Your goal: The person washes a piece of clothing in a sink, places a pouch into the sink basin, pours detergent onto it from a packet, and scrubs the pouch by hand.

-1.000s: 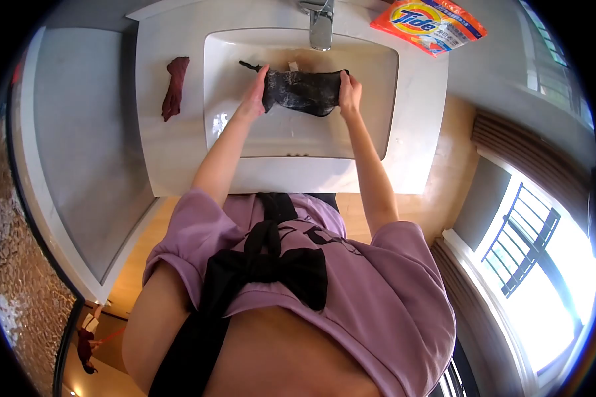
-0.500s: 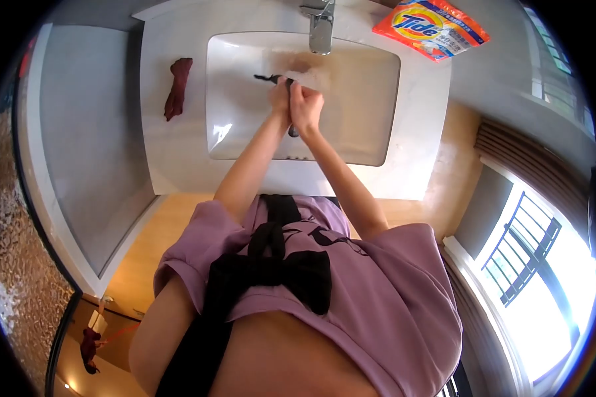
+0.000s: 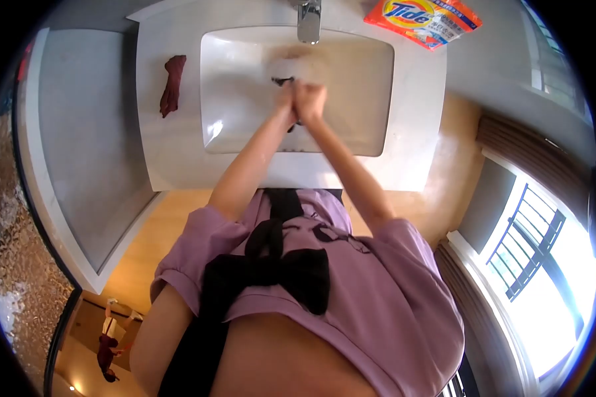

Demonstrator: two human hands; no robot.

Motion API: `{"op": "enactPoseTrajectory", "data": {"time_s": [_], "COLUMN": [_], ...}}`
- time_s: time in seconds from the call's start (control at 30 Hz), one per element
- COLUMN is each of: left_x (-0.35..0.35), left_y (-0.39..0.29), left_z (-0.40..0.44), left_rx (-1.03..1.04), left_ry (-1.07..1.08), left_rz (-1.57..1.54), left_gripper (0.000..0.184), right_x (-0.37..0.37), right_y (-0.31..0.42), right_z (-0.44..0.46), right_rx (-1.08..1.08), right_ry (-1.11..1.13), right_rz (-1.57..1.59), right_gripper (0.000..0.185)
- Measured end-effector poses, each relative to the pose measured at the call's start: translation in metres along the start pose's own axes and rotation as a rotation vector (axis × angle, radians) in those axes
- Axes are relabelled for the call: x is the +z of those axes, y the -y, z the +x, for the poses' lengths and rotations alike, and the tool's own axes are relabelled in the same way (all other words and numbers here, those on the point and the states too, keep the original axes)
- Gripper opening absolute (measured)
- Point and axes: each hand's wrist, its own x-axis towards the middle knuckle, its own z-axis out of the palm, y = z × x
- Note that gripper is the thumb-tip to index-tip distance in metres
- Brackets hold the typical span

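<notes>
Over the sink basin (image 3: 361,99), my left hand (image 3: 285,99) and my right hand (image 3: 310,100) are closed side by side, pressed against each other. A dark wet cloth (image 3: 283,81), perhaps a sock, is gripped between them. One end of it pokes out past my left hand, and a small dark bit shows below the hands. The fingers hide the rest, and motion blurs the hands slightly. Whitish suds and a brownish patch lie in the basin just beyond them.
A chrome faucet (image 3: 309,23) stands at the basin's far edge. An orange Tide detergent bag (image 3: 420,20) lies at the counter's back right. A twisted maroon cloth (image 3: 173,86) rests on the left counter (image 3: 153,142). Another person (image 3: 107,351) appears at lower left.
My hands have shifted against each other around the dark cloth, and less of its end sticks out on the left. The view has tilted slightly. The other person has changed position.
</notes>
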Motion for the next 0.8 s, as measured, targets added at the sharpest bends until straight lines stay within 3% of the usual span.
{"op": "enactPoseTrajectory", "data": {"time_s": [0.03,0.07,0.1,0.17,0.2,0.23,0.3,0.33,0.43,0.47,0.5,0.53,0.6,0.63,0.7,0.77,0.8], "left_x": [-0.011,-0.022,-0.002,0.015,0.013,-0.015,-0.028,-0.005,0.021,0.007,-0.01,-0.033,-0.019,0.013,0.0,-0.003,-0.002], "left_y": [0.003,0.007,0.007,0.012,0.007,0.023,0.014,0.01,0.004,0.008,0.004,0.023,0.024,0.0,0.007,-0.004,-0.011], "left_z": [0.015,0.031,0.0,-0.036,-0.032,0.018,0.018,-0.015,-0.055,-0.031,-0.028,0.015,-0.001,-0.055,-0.049,-0.059,-0.063], "left_rx": [-0.02,-0.039,0.11,0.174,0.06,0.052,-0.075,0.022,0.095,0.117,0.009,-0.043,-0.04,0.036,-0.06,-0.074,-0.003], "left_ry": [0.056,0.113,-0.008,-0.138,-0.128,0.001,0.255,0.161,-0.133,-0.032,0.184,0.571,0.513,0.073,0.19,0.26,0.239], "left_rz": [0.007,0.015,0.072,0.3,0.103,0.002,-0.029,-0.089,0.157,0.102,0.005,-0.223,-0.197,0.059,0.107,0.035,0.013], "left_gripper": [0.027,0.027,0.026,0.025,0.017,0.017,0.019,0.021,0.023,0.024,0.024,0.024,0.024,0.023,0.023,0.025,0.026], "right_x": [0.001,-0.014,-0.011,-0.018,-0.018,-0.016,-0.007,-0.016,-0.03,-0.031,-0.017,-0.02,-0.026,-0.021,-0.024,-0.02,-0.039], "right_y": [-0.001,0.015,0.003,-0.002,-0.004,-0.01,-0.007,0.0,0.011,0.017,-0.004,0.007,0.011,0.009,-0.002,-0.019,0.006], "right_z": [-0.015,-0.018,-0.003,0.024,0.014,-0.001,-0.026,-0.015,0.001,-0.015,-0.029,-0.034,-0.03,-0.012,0.022,0.046,0.038], "right_rx": [-0.215,-0.01,-0.024,0.189,0.142,0.001,-0.11,-0.037,0.158,0.04,-0.224,-0.183,-0.123,-0.119,0.034,0.104,0.22], "right_ry": [-0.072,0.065,-0.013,0.027,0.06,0.081,-0.081,-0.049,0.017,0.004,-0.022,-0.002,-0.046,-0.103,0.039,0.118,0.186], "right_rz": [0.04,-0.024,-0.058,-0.06,-0.034,-0.066,0.028,-0.07,0.03,-0.05,-0.006,-0.054,-0.137,-0.166,-0.135,0.208,0.358], "right_gripper": [0.038,0.038,0.038,0.039,0.038,0.037,0.037,0.038,0.04,0.039,0.036,0.035,0.035,0.036,0.037,0.036,0.032]}}
